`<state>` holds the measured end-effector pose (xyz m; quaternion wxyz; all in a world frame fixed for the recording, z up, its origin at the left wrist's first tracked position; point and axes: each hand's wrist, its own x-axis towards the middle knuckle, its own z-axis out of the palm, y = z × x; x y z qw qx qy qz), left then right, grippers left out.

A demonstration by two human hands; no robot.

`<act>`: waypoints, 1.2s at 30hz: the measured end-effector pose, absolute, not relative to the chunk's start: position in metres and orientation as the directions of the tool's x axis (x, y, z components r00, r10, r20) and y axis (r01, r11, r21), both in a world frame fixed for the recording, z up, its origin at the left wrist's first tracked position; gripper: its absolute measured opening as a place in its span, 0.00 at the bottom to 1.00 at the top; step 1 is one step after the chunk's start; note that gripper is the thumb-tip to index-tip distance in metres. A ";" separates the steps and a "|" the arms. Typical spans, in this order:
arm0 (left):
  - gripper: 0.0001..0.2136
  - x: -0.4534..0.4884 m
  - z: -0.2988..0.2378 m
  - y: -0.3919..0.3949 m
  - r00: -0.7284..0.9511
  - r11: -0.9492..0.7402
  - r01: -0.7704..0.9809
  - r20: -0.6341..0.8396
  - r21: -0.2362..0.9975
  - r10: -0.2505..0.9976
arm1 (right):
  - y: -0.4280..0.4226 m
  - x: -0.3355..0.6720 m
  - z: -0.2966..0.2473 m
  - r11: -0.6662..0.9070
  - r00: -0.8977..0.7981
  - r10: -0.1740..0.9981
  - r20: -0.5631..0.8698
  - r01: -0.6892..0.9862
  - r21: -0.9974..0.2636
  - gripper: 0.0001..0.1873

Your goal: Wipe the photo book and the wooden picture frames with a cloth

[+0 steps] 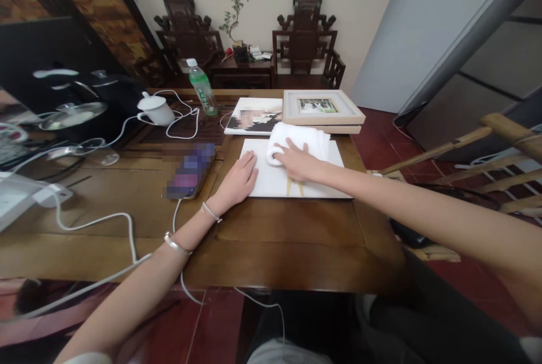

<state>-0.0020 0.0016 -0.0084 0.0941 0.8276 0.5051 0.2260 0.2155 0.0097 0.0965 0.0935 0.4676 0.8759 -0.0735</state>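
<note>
A white flat panel (305, 180) lies on the wooden table (275, 240) in front of me. My left hand (239, 178) rests flat on the panel's left edge, fingers stretched out. My right hand (296, 162) presses down on a folded white cloth (302, 139) that lies on the panel's far part, fingers curled over the cloth's left end. Beyond it lie a photo print (254, 115) and a framed picture (322, 107) stacked on another frame.
A phone (190, 171) with a cable lies left of the panel. A green bottle (203, 88), a white cup (156, 109), cables and cookware (71, 113) crowd the table's left. A wooden chair (499, 149) stands at the right; two dark chairs stand by the far wall.
</note>
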 end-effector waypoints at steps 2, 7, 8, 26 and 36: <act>0.26 -0.002 -0.009 0.002 0.388 -0.472 0.795 0.278 0.381 0.879 | -0.004 0.214 0.091 0.554 -0.543 0.806 -0.234 0.832 -0.024 0.41; 0.25 0.000 -0.008 0.001 0.376 -0.466 0.795 0.288 0.388 0.881 | -0.054 0.220 0.089 0.612 -0.594 0.748 -0.296 0.790 -0.038 0.44; 0.25 0.000 -0.008 0.001 0.376 -0.466 0.795 0.288 0.389 0.881 | -0.065 0.222 0.092 0.634 -0.615 0.727 -0.303 0.772 -0.046 0.43; 0.26 -0.001 -0.008 0.001 0.394 -0.483 0.794 0.292 0.370 0.872 | -0.026 0.221 0.113 0.634 -0.656 0.692 -0.300 0.752 -0.182 0.39; 0.26 -0.006 -0.010 0.003 0.402 -0.488 0.778 0.283 0.396 0.871 | -0.005 0.196 0.082 0.650 -0.636 0.754 -0.163 0.759 0.046 0.35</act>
